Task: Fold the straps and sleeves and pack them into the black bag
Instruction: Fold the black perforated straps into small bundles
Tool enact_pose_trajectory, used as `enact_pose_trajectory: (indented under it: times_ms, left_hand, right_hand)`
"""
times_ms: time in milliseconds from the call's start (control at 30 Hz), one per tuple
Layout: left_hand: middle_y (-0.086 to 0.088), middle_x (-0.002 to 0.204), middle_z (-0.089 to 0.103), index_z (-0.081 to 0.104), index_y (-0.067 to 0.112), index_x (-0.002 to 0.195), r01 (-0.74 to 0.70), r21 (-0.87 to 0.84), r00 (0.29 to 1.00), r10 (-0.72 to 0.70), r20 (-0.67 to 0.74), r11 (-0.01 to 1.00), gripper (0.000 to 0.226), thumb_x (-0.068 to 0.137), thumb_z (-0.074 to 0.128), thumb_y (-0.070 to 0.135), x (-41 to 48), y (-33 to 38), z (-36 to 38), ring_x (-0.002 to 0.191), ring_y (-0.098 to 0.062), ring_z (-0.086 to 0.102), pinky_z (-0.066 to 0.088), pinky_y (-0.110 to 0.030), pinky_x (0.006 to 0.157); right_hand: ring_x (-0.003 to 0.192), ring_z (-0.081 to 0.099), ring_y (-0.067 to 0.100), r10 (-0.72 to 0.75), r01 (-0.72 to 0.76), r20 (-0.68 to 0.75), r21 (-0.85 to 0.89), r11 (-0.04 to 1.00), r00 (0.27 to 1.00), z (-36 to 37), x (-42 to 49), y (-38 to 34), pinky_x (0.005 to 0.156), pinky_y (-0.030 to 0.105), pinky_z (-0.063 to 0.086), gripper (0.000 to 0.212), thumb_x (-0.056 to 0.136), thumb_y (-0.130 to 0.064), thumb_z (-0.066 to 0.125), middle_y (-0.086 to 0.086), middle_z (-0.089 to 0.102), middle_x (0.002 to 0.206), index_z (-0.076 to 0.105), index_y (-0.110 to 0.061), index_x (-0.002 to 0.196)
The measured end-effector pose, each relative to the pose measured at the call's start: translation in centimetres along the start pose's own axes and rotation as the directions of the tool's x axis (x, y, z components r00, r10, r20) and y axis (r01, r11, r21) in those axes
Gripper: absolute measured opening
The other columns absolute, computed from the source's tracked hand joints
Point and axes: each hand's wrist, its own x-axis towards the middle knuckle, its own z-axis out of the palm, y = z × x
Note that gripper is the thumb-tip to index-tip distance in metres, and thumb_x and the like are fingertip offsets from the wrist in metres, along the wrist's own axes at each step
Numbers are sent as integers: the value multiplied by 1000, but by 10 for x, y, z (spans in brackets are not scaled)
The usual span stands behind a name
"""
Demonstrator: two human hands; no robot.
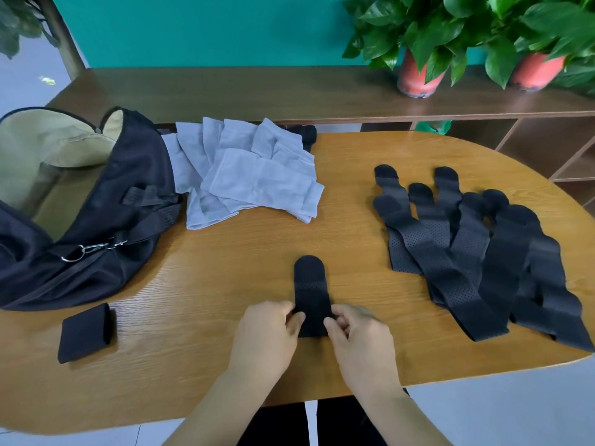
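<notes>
A black perforated strap (pixel 311 291) lies folded over at the table's near middle, its rounded end pointing away from me. My left hand (pixel 267 336) pinches its near left edge and my right hand (pixel 357 339) pinches its near right edge. A folded black strap (pixel 84 332) lies at the near left. Several unfolded black straps (pixel 476 252) fan out on the right. A pile of grey sleeves (pixel 254 175) sits at the far middle. The black bag (pixel 96 226) stands open at the left, showing its tan lining.
The wooden table (pixel 225 278) has a rounded right end. Behind it runs a brown shelf unit (pixel 257 91) with two potted plants (pixel 418 75) in red pots at the back right. Another black piece (pixel 306 132) peeks out behind the sleeves.
</notes>
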Motion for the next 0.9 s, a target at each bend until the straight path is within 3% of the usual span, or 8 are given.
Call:
enact_pose_trajectory:
  times_ms: [133, 333, 400, 467, 600, 733, 800, 900]
  left_hand:
    - [5, 93, 68, 65, 22, 114, -44, 39, 997, 46, -59, 998, 28, 97, 52, 41, 2, 1, 2, 81, -9, 64, 53, -23, 74]
    - [11, 95, 61, 66, 24, 114, -205, 13, 954, 203, -221, 979, 31, 90, 60, 42, -5, -13, 7, 83, -5, 59, 51, -22, 72]
    - [11, 114, 56, 62, 24, 124, -289, 7, 931, 283, -229, 957, 46, 84, 60, 46, -9, -17, 6, 103, -5, 54, 45, -21, 87]
    - [13, 136, 45, 54, 25, 135, -378, 26, 915, 378, -138, 925, 61, 80, 58, 50, -11, -19, 4, 124, -3, 41, 30, -22, 102]
    - [16, 154, 25, 33, 26, 150, -416, 69, 909, 417, 0, 907, 72, 86, 60, 45, -11, -18, 6, 139, -1, 20, 9, -15, 109]
    - [9, 153, 35, 39, 20, 148, -432, 133, 899, 437, -9, 892, 65, 89, 58, 39, -9, -14, 7, 139, -13, 33, 15, -21, 109]
    - [6, 147, 45, 48, 18, 142, -434, 205, 896, 444, -6, 877, 61, 86, 59, 37, -8, -12, 8, 133, -16, 43, 26, -28, 107]
    - [6, 122, 67, 68, 19, 120, -421, 270, 901, 434, 14, 866, 54, 74, 52, 40, -11, -9, 4, 111, -15, 62, 47, -29, 89]
  right_hand:
    - [77, 57, 4, -6, 6, 16, -28, 1000, 1000, -1, 1, -1, 69, 18, 48, 29, 92, -26, 63, -5, 65, 94, 66, -19, 121]
    - [77, 58, -1, 29, -29, 11, 62, 998, 1000, -7, 1, -2, 69, 9, 45, 30, 90, -22, 67, -15, 58, 86, 66, -21, 119]
    - [84, 58, -4, -29, 31, -27, 74, 997, 999, -13, 0, -2, 71, 5, 44, 32, 89, -14, 66, -16, 58, 94, 66, -21, 120]
    - [101, 57, -1, -172, 172, 3, 17, 985, 985, -16, 1, 1, 84, 0, 40, 44, 85, -4, 61, -11, 59, 114, 62, -19, 126]
    - [136, 35, 7, -275, 297, 232, -63, 953, 933, -17, 2, 7, 104, 5, 23, 69, 79, 1, 55, -9, 40, 148, 44, -19, 144]
    - [141, 24, 6, -320, 359, 295, -85, 930, 900, -17, 0, 12, 105, 6, 17, 70, 83, 1, 52, -11, 27, 155, 37, -21, 148]
    - [141, 24, 6, -333, 373, 293, -92, 923, 896, -17, 0, 15, 106, 6, 17, 69, 84, 1, 52, -11, 28, 155, 39, -20, 148]
    - [139, 32, 7, -348, 379, 256, -81, 922, 902, -15, -4, 19, 107, 11, 23, 64, 83, 0, 56, -9, 36, 152, 46, -18, 144]
